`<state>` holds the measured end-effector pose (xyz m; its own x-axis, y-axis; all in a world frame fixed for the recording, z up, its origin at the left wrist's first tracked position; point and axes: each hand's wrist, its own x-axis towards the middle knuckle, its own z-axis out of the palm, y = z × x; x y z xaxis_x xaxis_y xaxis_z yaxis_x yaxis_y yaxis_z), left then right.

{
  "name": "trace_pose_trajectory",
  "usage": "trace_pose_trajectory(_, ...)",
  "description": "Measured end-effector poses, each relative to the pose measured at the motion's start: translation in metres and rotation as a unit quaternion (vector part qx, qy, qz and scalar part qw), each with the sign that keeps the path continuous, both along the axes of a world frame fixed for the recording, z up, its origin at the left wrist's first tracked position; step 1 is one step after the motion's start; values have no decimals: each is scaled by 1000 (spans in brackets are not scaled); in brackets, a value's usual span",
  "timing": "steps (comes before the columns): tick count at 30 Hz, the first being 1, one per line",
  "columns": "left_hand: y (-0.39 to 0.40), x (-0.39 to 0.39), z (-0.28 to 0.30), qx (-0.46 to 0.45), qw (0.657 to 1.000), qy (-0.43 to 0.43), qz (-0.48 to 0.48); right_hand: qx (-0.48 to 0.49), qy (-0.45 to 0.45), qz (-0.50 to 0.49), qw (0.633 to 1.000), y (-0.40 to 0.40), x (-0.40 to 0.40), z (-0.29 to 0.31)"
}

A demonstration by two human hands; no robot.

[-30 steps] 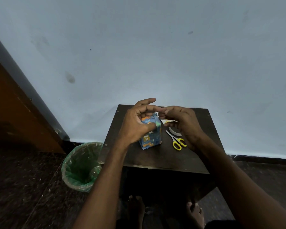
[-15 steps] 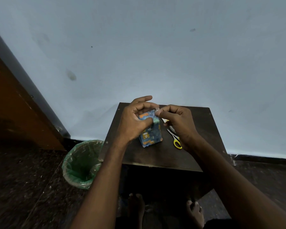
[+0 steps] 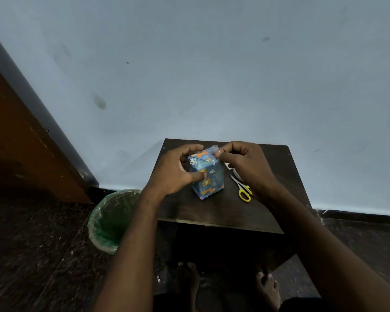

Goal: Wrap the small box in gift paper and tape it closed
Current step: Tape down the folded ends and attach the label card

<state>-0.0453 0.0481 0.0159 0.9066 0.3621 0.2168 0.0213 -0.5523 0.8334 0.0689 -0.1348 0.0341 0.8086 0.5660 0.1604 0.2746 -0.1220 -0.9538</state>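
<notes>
The box [image 3: 207, 174] stands upright near the middle of the bench [image 3: 214, 210], already dressed all round in blue animal-print paper, and both hands are up at its top end. The left hand [image 3: 173, 170] curls round the box's left side, thumb pressed across the front face, fingers hooked over the far top edge: a steadying grip. The right hand [image 3: 245, 163] has its thumb and forefinger pinched together at the top right corner, where a small strip of clear tape [image 3: 214, 147] pokes up above the paper. A second ago the right hand was only meeting the left above the box; now it has come down onto that corner, and the box itself has turned a little so more of its folded top shows (the triangular flaps look laid flat). That reads to me as the closing stage: the tape is being set on the top fold, and what remains is to smooth it down. I can't tell whether the strip has already stuck or just rests between the fingertips. The scissors [image 3: 242, 188], yellow-handled, lie just right of the box, partly under the right wrist, with something pale beside them that may be the tape roll. A green-lined bin [image 3: 108, 221] sits on the floor off the bench's left edge.
</notes>
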Motion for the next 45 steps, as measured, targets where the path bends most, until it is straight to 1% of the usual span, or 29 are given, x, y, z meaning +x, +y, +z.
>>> trace_pose_trajectory(1,-3,1,0,21,999,-4,25,2,-25,-18,1000,1,-3,0)
trace_pose_trajectory(3,-7,3,-4,66,996,-15,64,-3,-107,-67,992,3,-10,-1)
trace_pose_trajectory(4,-10,5,-6,82,994,-20,76,-5,-133,-77,988,5,-12,-2)
trace_pose_trajectory(5,-12,6,-9,89,992,-26,80,-4,-136,-68,988,6,-13,-2)
trace_pose_trajectory(6,-15,7,-10,94,992,-32,74,-1,-118,-47,992,8,-14,-2)
trace_pose_trajectory(9,-20,6,-10,98,994,-31,42,11,-14,-2,1000,11,-15,-2)
trace_pose_trajectory(11,-20,3,-10,72,997,-20,29,10,9,1,1000,11,-13,-3)
trace_pose_trajectory(15,-16,0,-1,-43,999,-20,21,-7,20,-8,1000,8,-11,-4)
trace_pose_trajectory(16,-16,0,1,-57,998,-26,31,-10,23,-12,1000,8,-11,-5)
trace_pose_trajectory(20,-16,0,3,-23,994,-52,90,-15,32,-28,999,11,-18,-5)
trace_pose_trajectory(27,-17,2,5,-65,991,-51,108,-23,14,-36,999,13,-25,-6)
trace_pose_trajectory(38,-12,5,5,-123,988,-53,71,-12,-2,-21,1000,14,-25,-11)
trace_pose_trajectory(45,-10,11,3,-139,985,-61,82,-19,-21,-15,999,13,-24,-12)
